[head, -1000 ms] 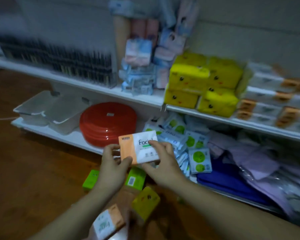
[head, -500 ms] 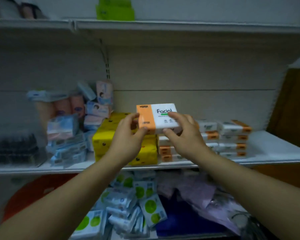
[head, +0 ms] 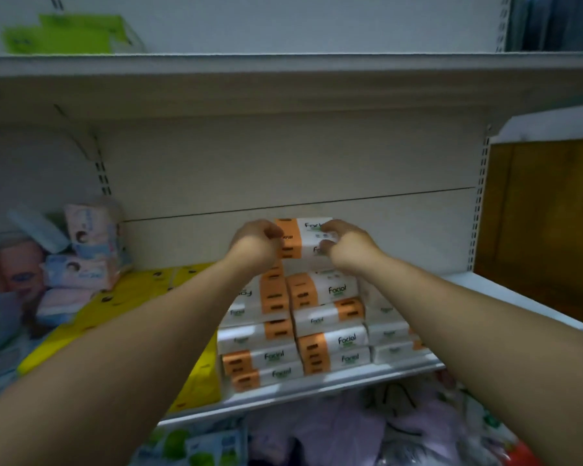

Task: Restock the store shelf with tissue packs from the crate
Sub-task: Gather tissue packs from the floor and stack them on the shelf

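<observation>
Both hands are on one pack here. The left hand (head: 254, 242) has its fingers curled round the orange end of a tissue pack (head: 305, 235), and the right hand (head: 345, 245) pinches the white end, fingertips over the "Facial" print. So each hand is grasping that same pack, one at each end.

The pack is up at the very top of the stack of orange-and-white packs (head: 317, 331) on the middle shelf (head: 519, 290), close to the back panel. It looks like it's sitting on the pack below, but I honestly can't tell if it's resting there or just held against it.

The stack runs several packs high and a few columns wide, right out to the near lip of the shelf. Just left of it are yellow packs (head: 138, 294), and further left a jumble of pink and blue packs (head: 81, 264). To the right the shelf is bare white, next to a brown wooden panel (head: 546, 213).

Up on the top shelf (head: 283, 65), far left, there's a green box (head: 64, 35), blurry. Below, on the near side, lilac bagged stuff (head: 344, 432) and green-dot packs (head: 196, 445).
</observation>
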`<act>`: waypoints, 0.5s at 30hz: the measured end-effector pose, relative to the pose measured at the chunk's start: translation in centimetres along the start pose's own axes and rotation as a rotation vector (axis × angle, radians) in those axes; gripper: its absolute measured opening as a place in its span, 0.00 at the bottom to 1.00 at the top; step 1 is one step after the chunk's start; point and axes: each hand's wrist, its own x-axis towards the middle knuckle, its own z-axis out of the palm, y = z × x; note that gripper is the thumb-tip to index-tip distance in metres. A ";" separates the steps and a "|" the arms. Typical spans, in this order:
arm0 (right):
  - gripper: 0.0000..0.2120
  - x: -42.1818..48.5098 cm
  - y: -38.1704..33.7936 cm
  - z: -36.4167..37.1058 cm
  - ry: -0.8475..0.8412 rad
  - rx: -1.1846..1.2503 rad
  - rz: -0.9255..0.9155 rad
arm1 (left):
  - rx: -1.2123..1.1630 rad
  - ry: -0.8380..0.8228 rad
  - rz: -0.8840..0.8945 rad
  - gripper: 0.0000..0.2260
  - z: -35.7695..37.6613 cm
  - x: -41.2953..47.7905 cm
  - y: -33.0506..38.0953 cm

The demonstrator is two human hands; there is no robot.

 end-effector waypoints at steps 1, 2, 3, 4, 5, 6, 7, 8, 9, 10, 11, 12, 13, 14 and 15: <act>0.19 0.7 0.4 0.2 -0.026 -0.031 0.004 | 0.058 -0.033 -0.008 0.12 0.5 0.6 -0.2; 0.19 1.3 0.7 0.2 -0.050 -0.059 0.014 | 0.104 -0.056 -0.012 0.12 1.0 1.1 -0.4; 0.20 1.8 1.0 0.3 -0.075 -0.079 0.028 | 0.132 -0.066 -0.011 0.12 1.5 1.5 -0.5; 0.19 2.2 1.4 0.4 -0.096 -0.090 0.044 | 0.146 -0.076 -0.004 0.12 1.8 1.9 -0.7; 0.19 2.5 1.6 0.4 -0.110 -0.098 0.057 | 0.159 -0.090 0.008 0.12 2.2 2.1 -0.8; 0.19 2.8 2.0 0.4 -0.121 -0.109 0.064 | 0.180 -0.114 0.019 0.13 2.6 2.3 -0.8; 0.19 3.1 2.3 0.3 -0.130 -0.132 0.063 | 0.210 -0.141 0.030 0.13 2.9 2.5 -0.8; 0.19 3.4 2.6 0.3 -0.141 -0.160 0.061 | 0.242 -0.171 0.037 0.13 3.3 2.6 -0.9; 0.19 3.5 2.8 0.3 -0.157 -0.187 0.061 | 0.277 -0.200 0.044 0.14 3.5 2.7 -1.1; 0.18 3.7 2.9 0.3 -0.175 -0.209 0.062 | 0.314 -0.233 0.047 0.14 3.7 2.7 -1.1; 0.17 3.8 2.9 0.5 -0.200 -0.229 0.066 | 0.350 -0.263 0.050 0.15 3.9 2.7 -1.2; 0.16 3.9 2.9 0.6 -0.227 -0.252 0.067 | 0.383 -0.286 0.053 0.15 4.0 2.7 -1.2; 0.16 4.1 2.9 0.9 -0.253 -0.278 0.064 | 0.410 -0.296 0.058 0.15 4.1 2.7 -1.2; 0.16 4.2 2.9 1.1 -0.275 -0.304 0.059 | 0.436 -0.299 0.062 0.15 4.1 2.7 -1.2; 0.16 4.4 2.8 1.3 -0.284 -0.325 0.053 | 0.464 -0.305 0.063 0.15 4.2 2.8 -1.2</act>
